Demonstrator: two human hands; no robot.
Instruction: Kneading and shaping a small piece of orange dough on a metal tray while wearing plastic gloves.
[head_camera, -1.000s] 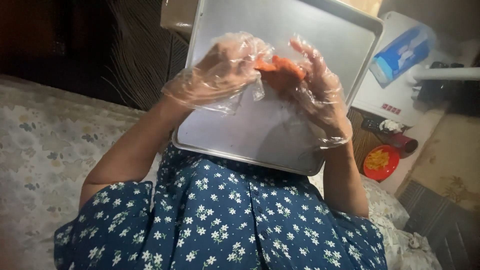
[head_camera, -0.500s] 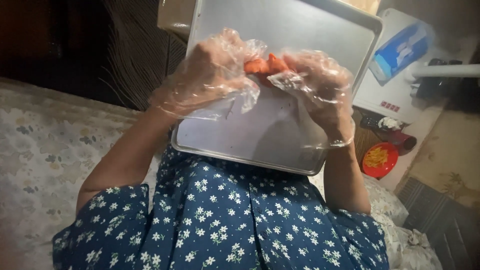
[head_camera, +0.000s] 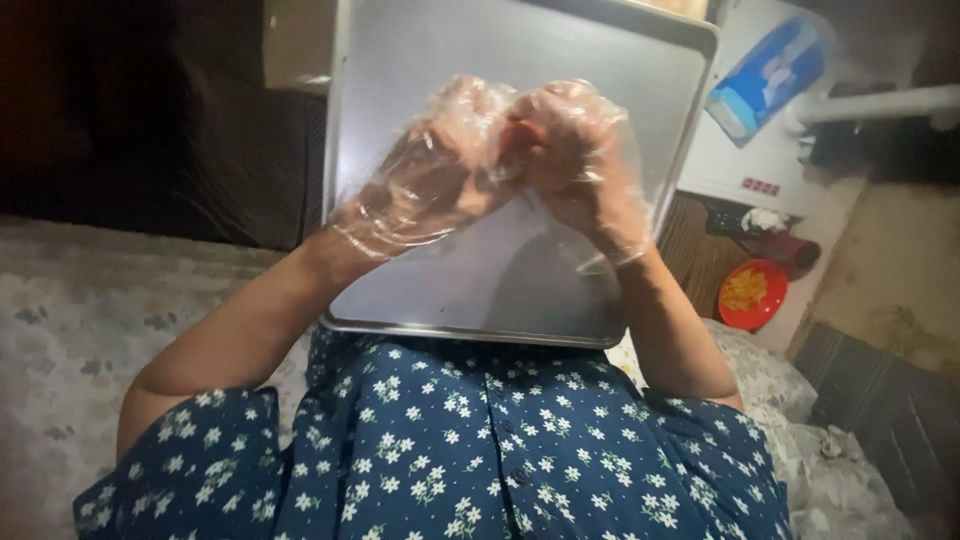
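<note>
Both hands, sheathed in loose clear plastic gloves, are seen pressed together above the middle of a bare metal baking tray (head_camera: 420, 60). The left hand (head_camera: 440, 170) and the right hand (head_camera: 575, 150) are closed into fists, knuckles touching, fingers curled tight around an orange piece of food (head_camera: 517, 128), of which only a sliver is visible between them. Half a second earlier the orange piece was plainly exposed between the fingertips; a second ago the hands were held further apart with the fingers looser. The piece is now almost wholly hidden within the clasp.

The tray is rested against a blue flowered dress (head_camera: 480, 450), its near edge lying at the lap and its far edge nearly at the top of the view. Beyond the tray's right edge, a red bowl (head_camera: 752, 293) of yellow food is seen on the floor, with a blue packet (head_camera: 765, 72) lying on a white appliance past the far right corner. A pale patterned cloth (head_camera: 90, 330) is spread to the left.
</note>
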